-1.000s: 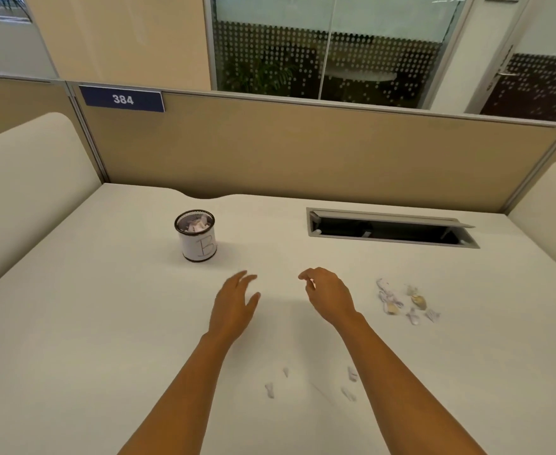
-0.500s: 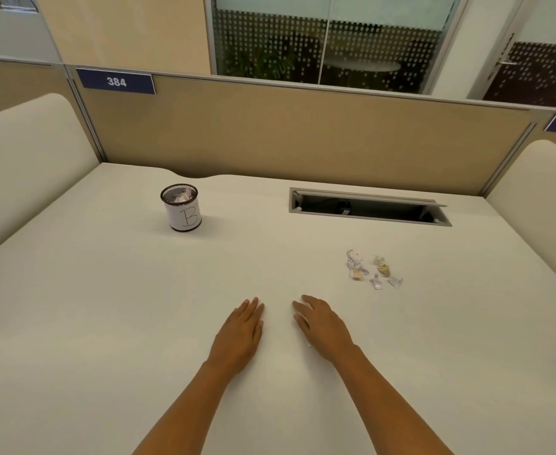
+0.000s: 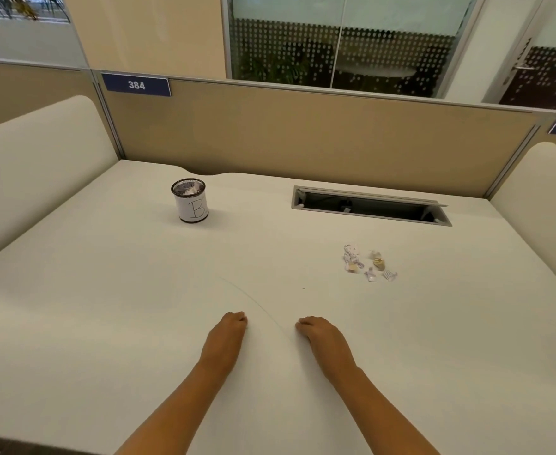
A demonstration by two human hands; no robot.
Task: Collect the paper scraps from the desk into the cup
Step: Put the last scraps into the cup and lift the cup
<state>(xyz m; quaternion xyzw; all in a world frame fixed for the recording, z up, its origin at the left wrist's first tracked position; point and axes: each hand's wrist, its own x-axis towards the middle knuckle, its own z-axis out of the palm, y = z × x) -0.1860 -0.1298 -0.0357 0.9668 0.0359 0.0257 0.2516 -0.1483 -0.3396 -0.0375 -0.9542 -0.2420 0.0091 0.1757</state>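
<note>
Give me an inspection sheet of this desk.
Surface: white desk, open hatch at the back.
Job's things: cup back left, paper inside; scraps in a loose cluster right of centre.
Clutter: thin curved strand between the hands.
Hands: left hand and right hand rest on the desk, fingers curled under; contents hidden.
Cables: nothing seen.
Surroundings: tan partition, sign 384, glass behind.

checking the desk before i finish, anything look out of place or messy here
Yes: a small cluster of paper scraps lies loose on the desk, right of centre, in front of the open cable hatch and well apart from the cup, which stands upright with scraps inside. A thin curved line also marks the desk.
</note>
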